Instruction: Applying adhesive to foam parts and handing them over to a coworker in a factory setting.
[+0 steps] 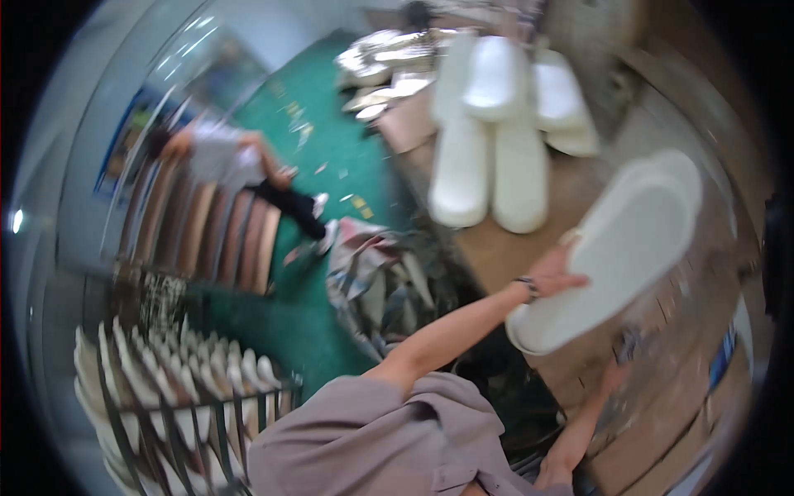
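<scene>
Clamps a white slipper (624, 248) in the left hand (554, 274) above the bench (484, 258), near bare room inside its left edge, with no telling the grip of the blurred right hand (615, 372).

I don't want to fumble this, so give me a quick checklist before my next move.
1. Left hand has the white sole: ok, gripped along its edge near one end.
2. Right hand free: cannot tell; it is blurred, with something grey at its fingers.
3. Held sole apart from the white slippers on the brown table: ok, a gap shows.
4. Co-worker away from your hands: ok, across the green floor.
5. Sole free of marks: cannot tell, too blurred.
</scene>
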`<state>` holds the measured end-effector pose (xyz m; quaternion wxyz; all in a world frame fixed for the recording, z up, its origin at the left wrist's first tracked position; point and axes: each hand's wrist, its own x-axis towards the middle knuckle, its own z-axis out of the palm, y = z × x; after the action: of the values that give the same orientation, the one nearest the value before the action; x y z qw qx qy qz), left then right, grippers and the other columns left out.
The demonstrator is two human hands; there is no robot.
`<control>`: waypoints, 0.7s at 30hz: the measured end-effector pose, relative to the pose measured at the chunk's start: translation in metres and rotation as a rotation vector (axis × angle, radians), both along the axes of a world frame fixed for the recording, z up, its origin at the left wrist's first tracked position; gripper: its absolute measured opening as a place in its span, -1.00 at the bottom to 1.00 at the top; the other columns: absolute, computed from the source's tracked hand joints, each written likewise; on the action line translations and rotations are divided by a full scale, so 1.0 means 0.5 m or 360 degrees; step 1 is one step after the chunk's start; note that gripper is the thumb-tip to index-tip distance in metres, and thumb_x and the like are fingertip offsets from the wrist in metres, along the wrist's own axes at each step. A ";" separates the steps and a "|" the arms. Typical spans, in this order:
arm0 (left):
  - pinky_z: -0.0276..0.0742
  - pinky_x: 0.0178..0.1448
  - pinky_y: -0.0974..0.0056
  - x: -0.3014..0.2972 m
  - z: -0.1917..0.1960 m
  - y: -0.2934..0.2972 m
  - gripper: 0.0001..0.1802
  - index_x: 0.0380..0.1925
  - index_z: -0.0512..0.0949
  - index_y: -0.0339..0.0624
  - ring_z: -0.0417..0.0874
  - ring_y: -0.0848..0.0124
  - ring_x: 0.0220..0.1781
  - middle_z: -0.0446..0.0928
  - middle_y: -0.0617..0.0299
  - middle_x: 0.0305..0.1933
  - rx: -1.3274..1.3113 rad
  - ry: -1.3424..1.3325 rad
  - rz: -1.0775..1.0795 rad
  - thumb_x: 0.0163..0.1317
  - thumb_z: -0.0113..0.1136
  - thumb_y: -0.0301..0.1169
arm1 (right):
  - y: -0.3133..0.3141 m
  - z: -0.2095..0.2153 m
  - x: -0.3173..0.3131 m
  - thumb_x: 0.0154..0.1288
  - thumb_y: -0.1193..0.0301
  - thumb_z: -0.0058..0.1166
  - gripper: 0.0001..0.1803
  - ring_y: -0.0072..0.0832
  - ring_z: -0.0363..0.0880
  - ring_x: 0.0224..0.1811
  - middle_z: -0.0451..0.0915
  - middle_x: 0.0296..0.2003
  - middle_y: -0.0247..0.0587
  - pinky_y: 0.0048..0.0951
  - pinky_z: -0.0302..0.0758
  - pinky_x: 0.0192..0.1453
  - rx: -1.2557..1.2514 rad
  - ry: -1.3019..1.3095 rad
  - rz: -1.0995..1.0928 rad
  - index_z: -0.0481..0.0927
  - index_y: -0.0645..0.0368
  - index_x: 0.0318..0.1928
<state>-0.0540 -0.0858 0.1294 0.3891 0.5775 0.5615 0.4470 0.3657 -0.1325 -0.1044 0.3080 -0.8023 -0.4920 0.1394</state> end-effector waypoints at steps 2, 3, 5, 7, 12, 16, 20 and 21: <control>0.30 0.47 0.01 -0.001 -0.006 -0.006 0.16 0.47 0.09 -0.32 0.39 -0.13 0.39 0.37 -0.29 0.34 -0.0089 0.0003 -0.0051 0.00 0.46 0.05 | -0.033 0.066 0.002 0.23 0.19 0.22 -0.46 -0.03 0.64 -0.10 0.68 -0.11 0.21 -0.08 0.47 0.01 -0.0407 0.0159 -0.0030 0.64 0.48 -0.01; 0.26 0.49 0.01 -0.003 -0.009 -0.007 0.20 0.49 0.04 -0.32 0.36 -0.14 0.41 0.33 -0.30 0.37 -0.0090 0.0013 -0.0073 0.01 0.45 0.07 | -0.055 0.094 -0.010 0.26 0.18 0.22 -0.42 -0.03 0.64 -0.07 0.67 -0.09 0.24 -0.09 0.48 0.02 -0.0345 0.0345 -0.0073 0.61 0.51 0.04; 0.23 0.51 0.02 -0.006 -0.013 -0.015 0.23 0.51 -0.01 -0.33 0.33 -0.15 0.43 0.29 -0.32 0.39 -0.0147 0.0008 -0.0035 0.02 0.43 0.09 | -0.111 0.146 -0.052 0.34 0.13 0.21 -0.40 -0.15 0.59 -0.24 0.68 -0.20 0.16 -0.13 0.50 -0.12 0.0104 0.0371 -0.0173 0.58 0.52 0.06; 0.26 0.50 0.01 -0.009 -0.012 -0.022 0.23 0.53 -0.03 -0.29 0.33 -0.15 0.43 0.28 -0.34 0.40 -0.0211 -0.0012 -0.0068 0.02 0.43 0.08 | -0.166 0.200 -0.086 0.40 0.09 0.18 -0.42 -0.28 0.54 -0.46 0.70 -0.37 0.03 -0.17 0.51 -0.30 0.0441 0.0105 -0.0187 0.59 0.49 0.04; 0.30 0.46 -0.07 -0.019 -0.003 -0.029 0.26 0.55 -0.06 -0.16 0.32 -0.11 0.43 0.28 -0.25 0.40 -0.0319 -0.0066 -0.0087 -0.03 0.44 0.08 | -0.239 0.310 -0.146 0.43 0.16 0.15 -0.52 -0.35 0.50 -0.57 0.63 -0.53 -0.09 -0.29 0.49 -0.45 0.0715 -0.0547 -0.0104 0.57 0.45 -0.08; 0.28 0.45 -0.15 -0.028 0.005 -0.032 0.27 0.56 -0.10 -0.14 0.28 -0.08 0.45 0.25 -0.21 0.42 -0.0349 -0.0090 -0.0123 -0.03 0.43 0.05 | -0.296 0.361 -0.208 0.42 0.21 0.12 -0.60 -0.36 0.56 -0.53 0.55 -0.59 -0.14 -0.37 0.53 -0.42 0.0109 0.0310 -0.0150 0.52 0.42 -0.26; 0.27 0.43 -0.19 -0.030 0.016 -0.035 0.24 0.56 -0.12 -0.13 0.24 -0.06 0.48 0.20 -0.20 0.45 -0.0390 -0.0091 -0.0122 0.00 0.42 0.01 | -0.332 0.437 -0.275 0.40 0.29 0.06 -0.67 -0.37 0.61 -0.31 0.60 -0.33 -0.13 -0.45 0.52 -0.36 0.0117 0.0780 -0.0201 0.54 0.39 -0.15; 0.29 0.43 -0.15 -0.031 0.018 -0.035 0.22 0.56 -0.10 -0.13 0.23 -0.06 0.50 0.19 -0.21 0.47 -0.0446 -0.0044 -0.0113 0.02 0.41 0.00 | -0.335 0.454 -0.300 0.39 0.30 0.06 -0.66 -0.41 0.59 -0.22 0.59 -0.20 -0.13 -0.51 0.48 -0.36 0.0115 0.0947 -0.0268 0.55 0.39 -0.05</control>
<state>-0.0697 -0.1034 0.1384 0.4892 0.5309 0.5922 0.3580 0.2158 -0.2999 0.1228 0.4773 -0.7527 -0.3166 0.3246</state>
